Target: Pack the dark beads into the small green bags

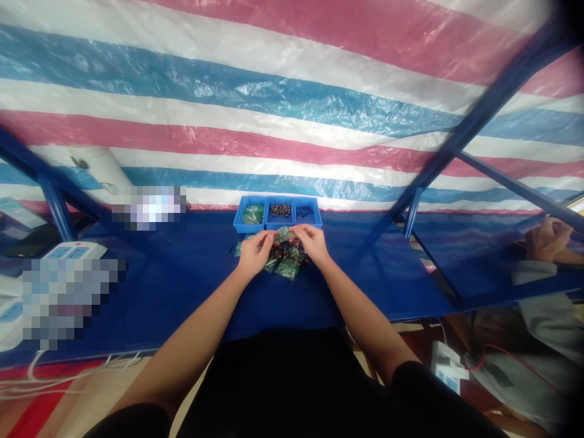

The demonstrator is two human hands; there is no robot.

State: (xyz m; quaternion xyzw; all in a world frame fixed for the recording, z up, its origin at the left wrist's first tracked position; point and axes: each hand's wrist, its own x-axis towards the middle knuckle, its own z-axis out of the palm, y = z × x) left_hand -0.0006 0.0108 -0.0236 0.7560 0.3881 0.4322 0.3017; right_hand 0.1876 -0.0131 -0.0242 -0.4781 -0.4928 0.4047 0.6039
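Note:
Both hands meet over the middle of the blue table. The thumb and fingers of my left hand (pixel 255 252) pinch one side of a small clear, greenish plastic bag (pixel 285 233). My right hand (pixel 312 242) grips its other side, fingers closed. Below and between the hands lies a pile of small green-tinted bags (pixel 288 269) mixed with tiny dark and brass-coloured parts (pixel 295 249). Just beyond the hands stand three joined blue bins: the left bin (pixel 243 229) holds greenish bags, the middle bin (pixel 280 224) small brass-coloured parts, the right bin (pixel 314 223) thin black pieces.
At the left of the blue table (pixel 182 292) lies a white power strip (pixel 77 248) beside a pixelated area. Blue metal bars (pixel 438 152) frame both sides, with a striped plastic sheet (pixel 274 97) behind. Another person's hands (pixel 550 237) show at the far right.

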